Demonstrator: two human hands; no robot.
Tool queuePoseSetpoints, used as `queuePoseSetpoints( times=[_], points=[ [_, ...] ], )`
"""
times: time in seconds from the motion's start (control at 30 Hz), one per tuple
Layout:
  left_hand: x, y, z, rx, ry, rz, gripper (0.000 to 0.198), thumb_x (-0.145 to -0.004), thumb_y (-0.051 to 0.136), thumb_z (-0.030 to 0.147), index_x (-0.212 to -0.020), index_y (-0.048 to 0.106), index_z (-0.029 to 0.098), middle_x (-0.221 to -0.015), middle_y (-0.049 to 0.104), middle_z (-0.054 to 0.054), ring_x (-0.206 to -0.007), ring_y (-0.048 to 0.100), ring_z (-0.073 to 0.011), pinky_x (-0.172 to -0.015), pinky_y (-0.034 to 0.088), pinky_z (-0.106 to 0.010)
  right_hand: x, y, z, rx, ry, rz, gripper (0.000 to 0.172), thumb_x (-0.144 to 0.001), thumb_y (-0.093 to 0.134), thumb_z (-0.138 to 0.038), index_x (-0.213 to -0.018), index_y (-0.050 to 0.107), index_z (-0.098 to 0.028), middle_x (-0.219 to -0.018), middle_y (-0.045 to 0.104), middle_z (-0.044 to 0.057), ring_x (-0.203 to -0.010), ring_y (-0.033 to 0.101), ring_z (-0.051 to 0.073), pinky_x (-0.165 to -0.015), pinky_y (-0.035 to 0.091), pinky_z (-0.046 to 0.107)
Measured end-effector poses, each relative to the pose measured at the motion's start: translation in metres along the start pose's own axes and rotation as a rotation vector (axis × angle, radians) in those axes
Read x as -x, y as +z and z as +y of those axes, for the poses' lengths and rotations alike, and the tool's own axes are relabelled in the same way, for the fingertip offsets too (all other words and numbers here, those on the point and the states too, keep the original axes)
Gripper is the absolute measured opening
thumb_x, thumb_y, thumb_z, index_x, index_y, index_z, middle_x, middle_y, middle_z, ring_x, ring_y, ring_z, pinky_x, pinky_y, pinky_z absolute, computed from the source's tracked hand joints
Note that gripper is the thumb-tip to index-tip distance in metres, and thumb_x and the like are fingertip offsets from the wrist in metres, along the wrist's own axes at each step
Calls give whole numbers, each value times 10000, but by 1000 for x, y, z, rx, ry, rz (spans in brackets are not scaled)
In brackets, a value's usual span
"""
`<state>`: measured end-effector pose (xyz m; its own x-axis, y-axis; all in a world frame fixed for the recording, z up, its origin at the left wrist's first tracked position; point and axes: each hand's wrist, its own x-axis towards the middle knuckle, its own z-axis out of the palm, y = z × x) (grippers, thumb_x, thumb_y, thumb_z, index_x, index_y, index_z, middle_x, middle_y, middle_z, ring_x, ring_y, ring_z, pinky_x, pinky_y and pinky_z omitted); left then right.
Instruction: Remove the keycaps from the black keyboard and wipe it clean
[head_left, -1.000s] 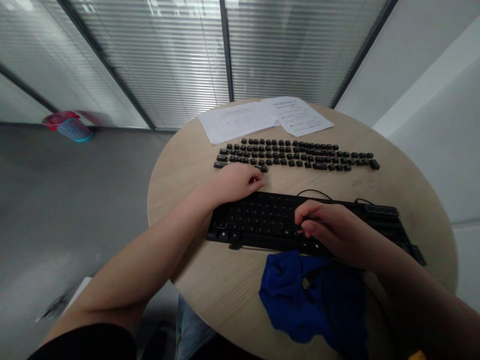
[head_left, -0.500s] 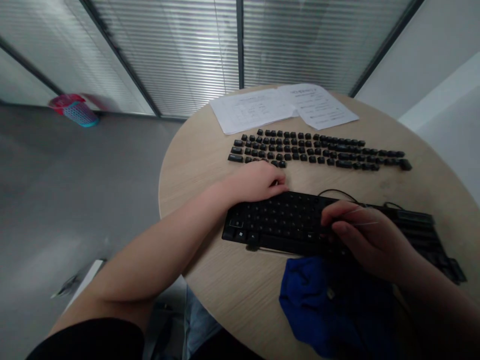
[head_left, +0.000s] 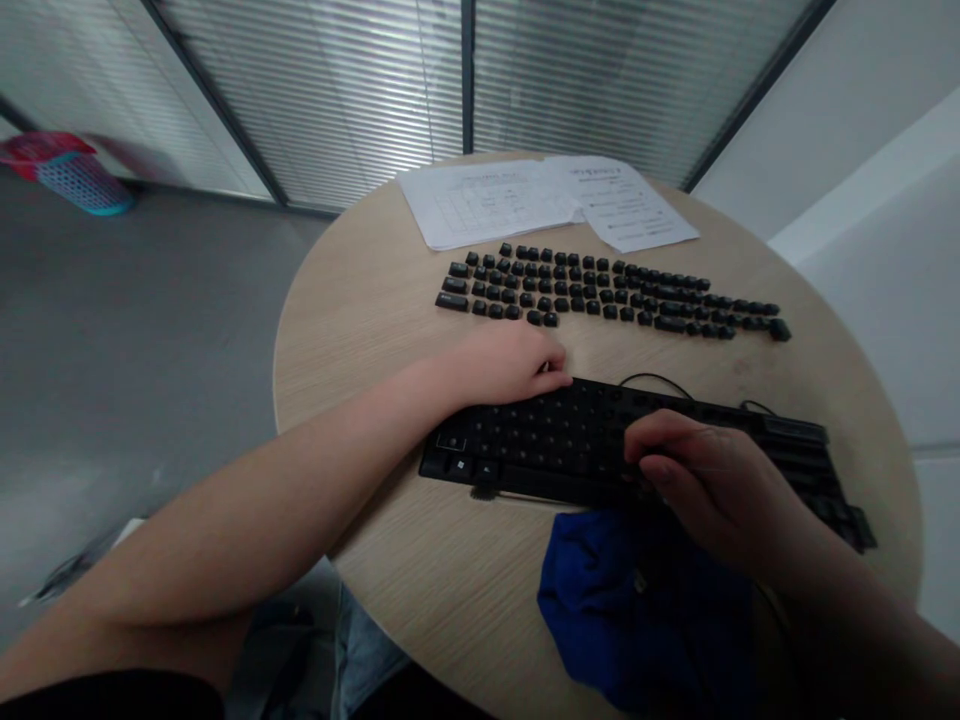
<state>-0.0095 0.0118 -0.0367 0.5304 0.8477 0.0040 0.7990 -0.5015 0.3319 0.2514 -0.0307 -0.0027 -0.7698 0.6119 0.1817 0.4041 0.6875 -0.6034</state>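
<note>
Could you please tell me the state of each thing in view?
Keycaps: loose, laid out in rows
Keyboard: flat, many keycaps off
Papers: flat, overlapping
Blue cloth: crumpled
Blinds: lowered
Left hand: curled at the keyboard's far edge
Right hand: curled over the keyboard, grip unclear

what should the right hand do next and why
Perhaps raise the right hand slightly to check its grip: its curled fingers hide part of the keyboard and anything beneath. Loose keycaps lie in rows beyond; the left hand, at the keyboard's far edge, could steady it.
</note>
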Motion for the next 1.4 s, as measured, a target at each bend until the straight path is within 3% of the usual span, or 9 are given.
queuePoseSetpoints(
  times=[0.6, 0.8, 1.13, 1.4],
  points=[
    [-2, 1, 1, 33, 0, 3, 297, -1039, 584, 402, -977, 794, 202, -905, 775, -72, -808, 670, -210, -718, 431, -326, 0, 3, -7, 23, 99, -48, 215, -1094, 501, -293, -931, 628, -233, -704, 676, -15, -561, 644, 133, -530, 464, 243],
    [-2, 1, 0, 25, 5, 7, 301, -1040, 577, 408, -977, 793, 208, -924, 781, -70, -827, 676, -213, -721, 433, -323, -1, 5, -9, 66, 48, -60, 205, -1070, 545, -304, -908, 649, -233, -756, 707, 2, -563, 627, 135, -547, 476, 252],
    [-2, 1, 1, 13, -3, 9, 312, -1041, 571, 416, -986, 796, 207, -937, 783, -74, -840, 685, -216, -717, 439, -322, 1, 3, -12, 55, -15, -146, 105, -1056, 602, -282, -1016, 692, -245, -864, 759, 7, -720, 716, 152, -665, 542, 247],
    [-1, 4, -1, 7, 10, 40, 323, -1039, 566, 431, -975, 794, 211, -916, 778, -74, -827, 685, -218, -708, 441, -327, 0, 2, -7, 66, 0, -167, 164, -1072, 577, -318, -1027, 712, -236, -906, 759, 39, -767, 729, 178, -694, 557, 281]
  ],
)
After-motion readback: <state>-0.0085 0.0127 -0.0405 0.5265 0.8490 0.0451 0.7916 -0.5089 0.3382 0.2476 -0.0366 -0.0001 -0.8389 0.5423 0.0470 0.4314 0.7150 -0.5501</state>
